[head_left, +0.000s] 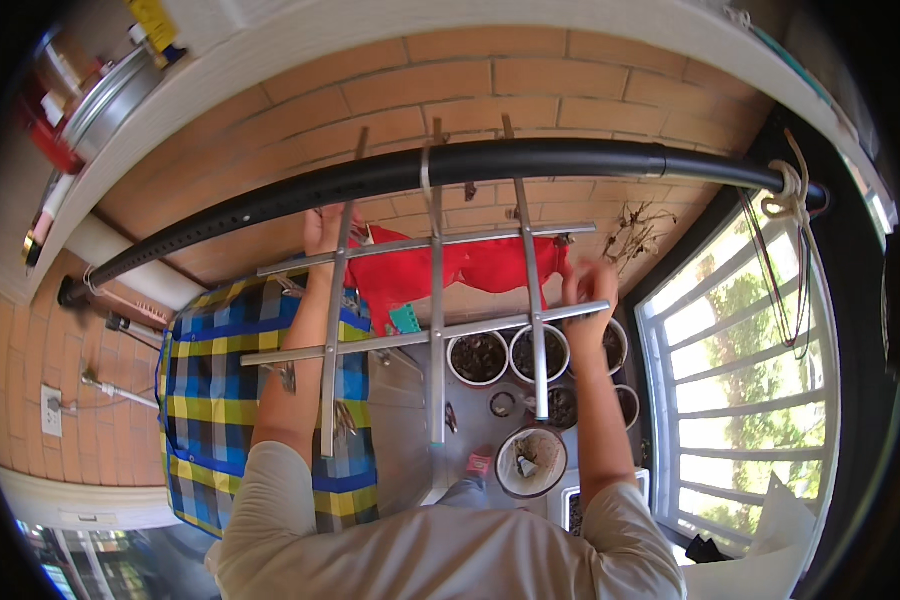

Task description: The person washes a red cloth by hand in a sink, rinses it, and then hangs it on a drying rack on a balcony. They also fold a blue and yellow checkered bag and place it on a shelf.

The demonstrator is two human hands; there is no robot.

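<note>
A red garment (400, 268) with a teal patch (405, 319) at its lower left hangs below a metal slatted drying rack (437, 290). My left hand (324, 230) reaches up behind the rack's left slat. Its fingers close around a metal clothes clip (361, 236) at the garment's upper left corner, partly hidden by the slat. Another clip (566, 240) sits at the garment's upper right end. Just below that clip is my right hand (592, 290), beside the garment's right edge. Its fingers are curled and blurred, and a rack bar crosses in front of it.
The rack hangs from a black pole (370, 178), tied with cord (788, 195) at the right. More clips (345, 418) dangle from the slats. Below stand several plant pots (477, 358), a checked bag (230, 390) at left and a barred window (740, 390) at right.
</note>
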